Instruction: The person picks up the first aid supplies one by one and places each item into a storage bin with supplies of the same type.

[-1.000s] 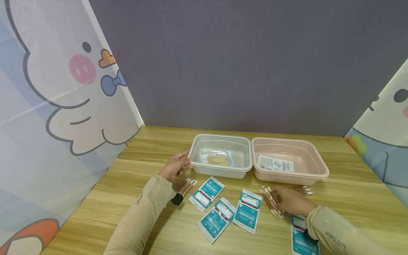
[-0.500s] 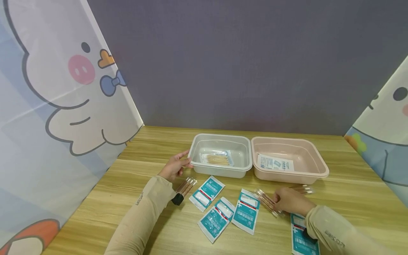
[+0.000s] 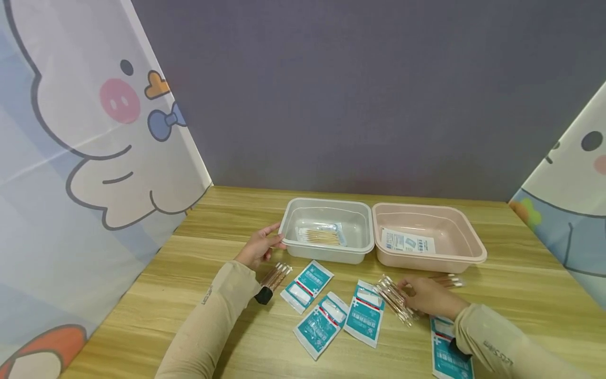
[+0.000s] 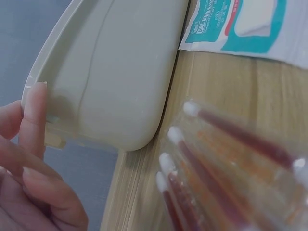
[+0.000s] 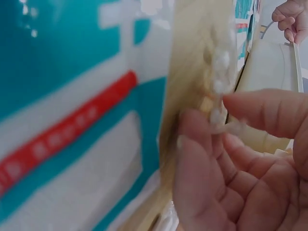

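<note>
At the left end of the greyish-white plastic basin, my left hand holds the rim, with a finger lying over it. Inside that basin lies a clear packet of pale-stick cotton swabs. My right hand pinches the edge of a clear packet of brown-stick cotton swabs between thumb and fingers, low over the table. Another such swab packet is partly hidden behind this hand. Beside my left wrist lies a third brown swab packet.
A pink basin stands right of the white one, with a white printed packet in it. Several teal-and-white dressing packets lie in front, including one in the middle and one under my right wrist. A grey panel rises behind.
The swab packet in my right hand has swung leftward and now tilts over the corner of a teal packet. The right fingers shifted slightly. My left hand stays on the basin.
</note>
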A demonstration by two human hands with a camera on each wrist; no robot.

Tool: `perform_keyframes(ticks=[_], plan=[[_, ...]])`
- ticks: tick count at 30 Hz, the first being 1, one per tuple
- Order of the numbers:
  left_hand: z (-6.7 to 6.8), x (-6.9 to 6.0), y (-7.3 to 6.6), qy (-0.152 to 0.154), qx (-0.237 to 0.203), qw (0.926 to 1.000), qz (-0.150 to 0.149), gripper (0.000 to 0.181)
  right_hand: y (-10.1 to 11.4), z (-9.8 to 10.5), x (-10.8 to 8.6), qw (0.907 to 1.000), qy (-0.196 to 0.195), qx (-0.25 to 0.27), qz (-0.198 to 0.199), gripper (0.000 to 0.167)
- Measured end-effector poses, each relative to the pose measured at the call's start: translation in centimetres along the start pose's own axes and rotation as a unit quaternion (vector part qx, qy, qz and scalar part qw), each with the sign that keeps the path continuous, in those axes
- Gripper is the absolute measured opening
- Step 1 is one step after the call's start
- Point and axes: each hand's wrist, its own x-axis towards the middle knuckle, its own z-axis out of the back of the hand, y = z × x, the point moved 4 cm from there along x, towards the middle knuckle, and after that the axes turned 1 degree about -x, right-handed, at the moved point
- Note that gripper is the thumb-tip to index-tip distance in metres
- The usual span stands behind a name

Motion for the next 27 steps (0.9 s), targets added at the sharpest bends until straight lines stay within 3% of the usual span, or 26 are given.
perform_keyframes(ticks=[7,12,17,27], plan=[[0.0,0.0,-0.1,0.004,0.002,1.0,0.0,0.048,0.4,0.7,0.1,0.9946,-0.025,-0.035,0.095,0.014],[-0.1,0.0,-0.1,0.002,0.0,1.0,0.001,0.048,1.4,1.9,0.2,0.9883,-0.002,-0.005,0.152,0.015],[-0.1,-0.1,0.0,0.003,0.002,1.0,0.002,0.048,2.9,3.8,0.3,0.9881,0.041,0.055,0.138,0.019],[-0.1,0.0,0.0,0.0,0.003,1.0,0.003,0.047,5.7,5.6,1.6,0.9881,0.033,0.06,0.138,0.023]])
